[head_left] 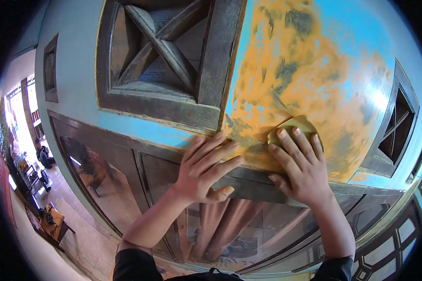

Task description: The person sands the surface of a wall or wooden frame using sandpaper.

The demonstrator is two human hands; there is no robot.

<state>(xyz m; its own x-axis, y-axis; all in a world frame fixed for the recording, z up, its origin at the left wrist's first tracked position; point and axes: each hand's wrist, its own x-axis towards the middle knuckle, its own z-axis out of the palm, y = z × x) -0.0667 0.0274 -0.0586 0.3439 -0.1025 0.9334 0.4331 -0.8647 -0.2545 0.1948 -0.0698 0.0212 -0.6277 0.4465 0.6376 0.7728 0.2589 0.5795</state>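
Note:
My right hand (301, 166) presses a piece of yellowish sandpaper (301, 125) flat against the wall, its fingers spread over the sheet. The wall patch (309, 79) around it is orange with grey smears and bright blue areas. To the left, my left hand (205, 168) rests with spread fingers on the dark wooden frame and the wall's lower edge, holding nothing. Its fingertips are just below the corner of a dark wooden vent frame (164, 110).
Glass panes in a dark wooden frame (143, 175) lie below my hands, with a pinkish curtain (225, 225) behind. Another vent (394, 124) is at the right. Far left, a room holds a brown chair (51, 222) and a person (44, 155) low down.

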